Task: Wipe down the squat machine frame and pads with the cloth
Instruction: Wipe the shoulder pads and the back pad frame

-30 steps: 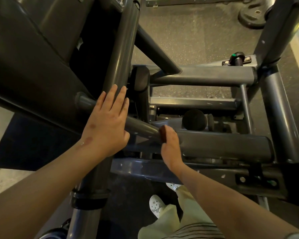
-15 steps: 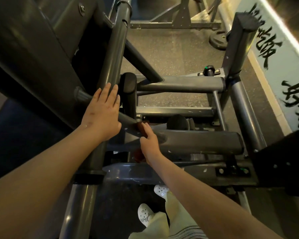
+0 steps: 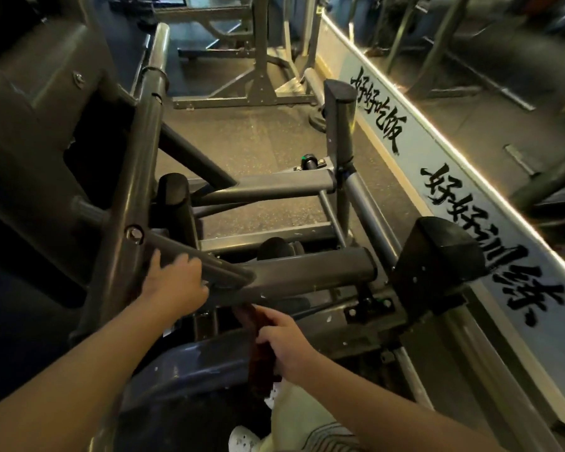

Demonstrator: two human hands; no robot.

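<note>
Two bare hands at lower centre: left hand (image 3: 173,283) fingers curl over a slanted bar of the squat machine frame (image 3: 307,272); right hand (image 3: 286,342) fingers grip the dark red cloth (image 3: 258,350), which hangs just below the thick horizontal tube. Black pad (image 3: 434,265) sits centre right, untouched

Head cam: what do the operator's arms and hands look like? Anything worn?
Both bare: left hand, right hand; no gloves, rings or watch visible. Also bare: left forearm, right forearm; no sleeves in view. Below: pale trousers, white shoe.
</note>
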